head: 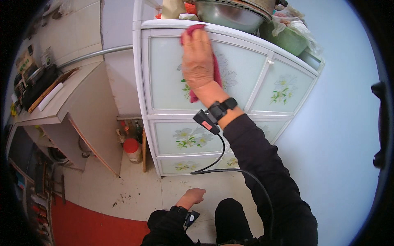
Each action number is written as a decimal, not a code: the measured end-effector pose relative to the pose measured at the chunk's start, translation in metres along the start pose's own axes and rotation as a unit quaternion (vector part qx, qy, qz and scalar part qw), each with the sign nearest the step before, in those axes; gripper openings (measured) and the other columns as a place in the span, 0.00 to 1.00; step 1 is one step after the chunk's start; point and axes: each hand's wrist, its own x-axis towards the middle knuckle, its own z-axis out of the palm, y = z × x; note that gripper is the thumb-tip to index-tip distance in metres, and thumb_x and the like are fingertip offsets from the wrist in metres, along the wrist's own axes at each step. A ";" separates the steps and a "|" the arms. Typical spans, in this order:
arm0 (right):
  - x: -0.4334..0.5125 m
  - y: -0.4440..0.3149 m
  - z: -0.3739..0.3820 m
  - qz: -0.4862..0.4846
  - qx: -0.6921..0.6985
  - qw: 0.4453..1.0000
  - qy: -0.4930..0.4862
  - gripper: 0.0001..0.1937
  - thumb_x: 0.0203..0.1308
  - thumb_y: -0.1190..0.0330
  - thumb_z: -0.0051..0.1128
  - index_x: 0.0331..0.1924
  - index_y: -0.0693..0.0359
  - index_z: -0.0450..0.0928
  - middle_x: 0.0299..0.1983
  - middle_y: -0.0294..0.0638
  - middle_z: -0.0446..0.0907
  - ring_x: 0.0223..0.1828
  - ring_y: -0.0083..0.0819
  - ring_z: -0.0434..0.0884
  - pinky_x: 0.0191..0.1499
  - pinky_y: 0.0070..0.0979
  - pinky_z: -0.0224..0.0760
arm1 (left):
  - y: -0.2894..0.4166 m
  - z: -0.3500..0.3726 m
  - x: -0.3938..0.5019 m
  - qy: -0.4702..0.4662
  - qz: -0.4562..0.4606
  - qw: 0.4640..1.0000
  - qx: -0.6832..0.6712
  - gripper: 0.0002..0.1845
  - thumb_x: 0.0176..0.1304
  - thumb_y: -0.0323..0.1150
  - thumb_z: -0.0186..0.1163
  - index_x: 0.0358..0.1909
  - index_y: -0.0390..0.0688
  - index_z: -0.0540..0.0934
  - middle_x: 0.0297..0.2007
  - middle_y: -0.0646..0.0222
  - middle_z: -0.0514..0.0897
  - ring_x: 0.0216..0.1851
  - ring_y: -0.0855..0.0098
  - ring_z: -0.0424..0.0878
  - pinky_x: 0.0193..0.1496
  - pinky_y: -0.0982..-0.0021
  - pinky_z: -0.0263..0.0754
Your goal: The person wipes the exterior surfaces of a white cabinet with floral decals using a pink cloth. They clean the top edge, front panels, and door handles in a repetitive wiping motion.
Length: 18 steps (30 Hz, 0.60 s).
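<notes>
My right hand [198, 61] presses a dark red cloth [218, 72] flat against the upper left glass panel of a white cabinet [257, 89]. Its fingertips reach the cabinet's upper rail, and the cloth shows above the fingers and along both sides of the palm. The panel [166, 77] bears a printed flower pattern, partly hidden by the hand. My left hand [194, 196] hangs low near my knees, away from the cabinet, its fingers bent; whether anything is inside them cannot be seen. Both wrists wear black straps with small devices, and a black cable runs from the right one.
A metal basin [234, 17] and a green bowl [286, 38] with plastic bags stand on the cabinet top. Left are a counter [92, 73], a metal pipe [92, 54], bottles and a red-lidded jar [133, 150]. A red mat [95, 221] lies on the floor.
</notes>
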 end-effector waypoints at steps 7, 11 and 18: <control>0.021 -0.002 0.004 -0.195 0.035 0.979 -0.046 0.11 0.54 0.70 0.54 0.41 0.65 0.78 0.49 0.47 0.75 0.57 0.40 0.73 0.62 0.33 0.66 | -0.003 -0.002 0.001 -0.029 -0.015 0.999 0.007 0.25 0.57 0.40 0.60 0.58 0.49 0.74 0.46 0.56 0.82 0.50 0.53 0.79 0.51 0.55 0.75; 0.013 0.036 -0.025 -0.168 0.038 0.981 -0.092 0.11 0.52 0.72 0.55 0.41 0.61 0.78 0.49 0.46 0.75 0.54 0.40 0.74 0.58 0.33 0.69 | -0.006 -0.004 -0.007 -0.025 -0.022 0.999 0.001 0.24 0.57 0.40 0.59 0.58 0.48 0.74 0.47 0.55 0.81 0.51 0.53 0.78 0.52 0.54 0.75; -0.008 0.063 -0.057 -0.062 -0.072 0.993 -0.067 0.15 0.46 0.78 0.56 0.42 0.62 0.80 0.49 0.46 0.75 0.53 0.44 0.75 0.55 0.34 0.71 | -0.016 -0.007 -0.024 -0.017 -0.031 0.999 -0.005 0.25 0.58 0.40 0.60 0.59 0.48 0.73 0.49 0.56 0.81 0.52 0.53 0.78 0.52 0.54 0.74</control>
